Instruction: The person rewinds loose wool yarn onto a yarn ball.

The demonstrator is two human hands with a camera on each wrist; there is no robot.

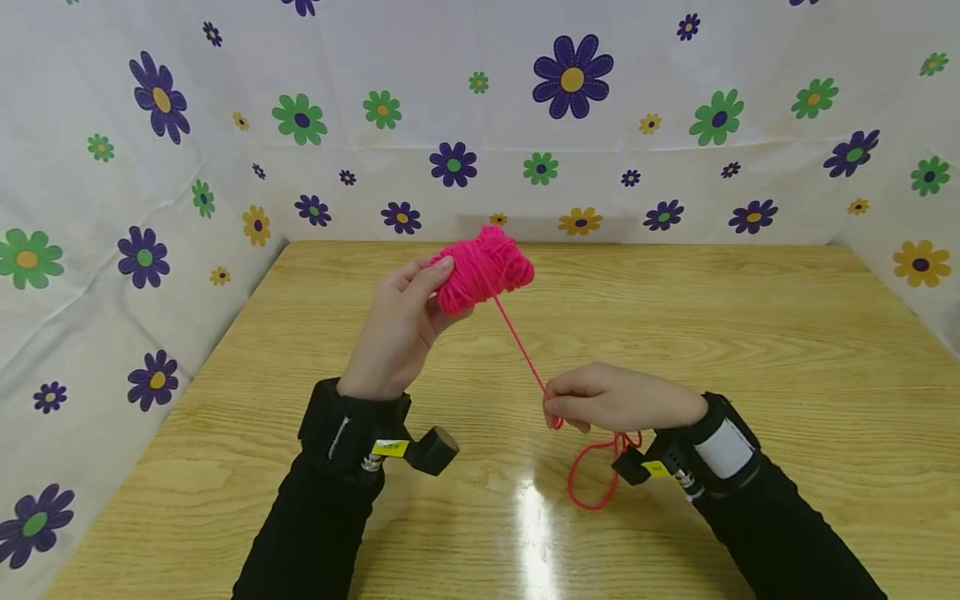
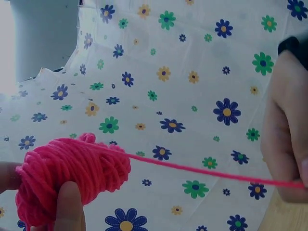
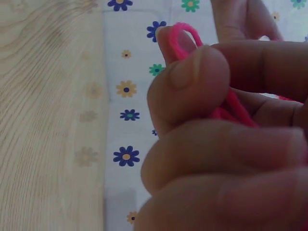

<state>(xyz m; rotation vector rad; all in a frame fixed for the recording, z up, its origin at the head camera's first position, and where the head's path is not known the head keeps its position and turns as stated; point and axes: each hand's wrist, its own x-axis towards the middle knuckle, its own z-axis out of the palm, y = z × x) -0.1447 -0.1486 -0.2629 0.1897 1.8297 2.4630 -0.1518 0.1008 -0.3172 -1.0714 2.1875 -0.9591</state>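
Observation:
A ball of bright pink yarn [image 1: 480, 271] is held up over the table by my left hand [image 1: 401, 329], thumb on one side and fingers behind it. In the left wrist view the wound yarn ball [image 2: 72, 173] shows its strands wrapped crosswise. From it a taut strand [image 1: 519, 340] runs down to my right hand [image 1: 615, 398], which pinches it between thumb and fingers. The right wrist view shows a small yarn loop [image 3: 185, 36] sticking out past the curled fingers [image 3: 192, 77]. Below the right hand hangs a loose loop of yarn [image 1: 592, 504].
The wooden table [image 1: 712, 333] carries a bright light reflection near its front. Behind it and at both sides hangs a white cloth [image 1: 495, 125] with printed flowers. Each wrist wears a black strap with a small camera [image 1: 432, 451].

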